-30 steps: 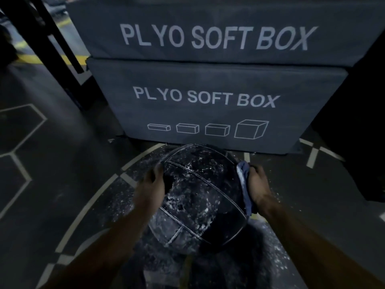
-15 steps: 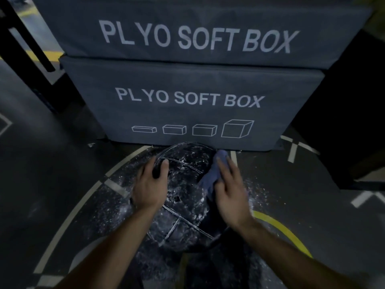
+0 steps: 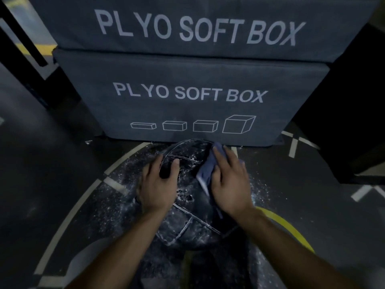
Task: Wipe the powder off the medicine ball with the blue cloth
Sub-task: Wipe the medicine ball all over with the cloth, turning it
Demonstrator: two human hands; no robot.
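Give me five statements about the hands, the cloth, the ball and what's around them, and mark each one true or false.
1. The right hand presses the blue cloth against the medicine ball. True.
2. The left hand holds a second cloth. False: it rests bare on the ball, with no cloth under it.
3. The ball is wiped clean. False: white powder still speckles its top and near side.
4. Powder lies scattered on the floor around the ball. True.
5. The ball sits on top of the lower plyo soft box. False: it sits on the floor in front of the two stacked boxes.
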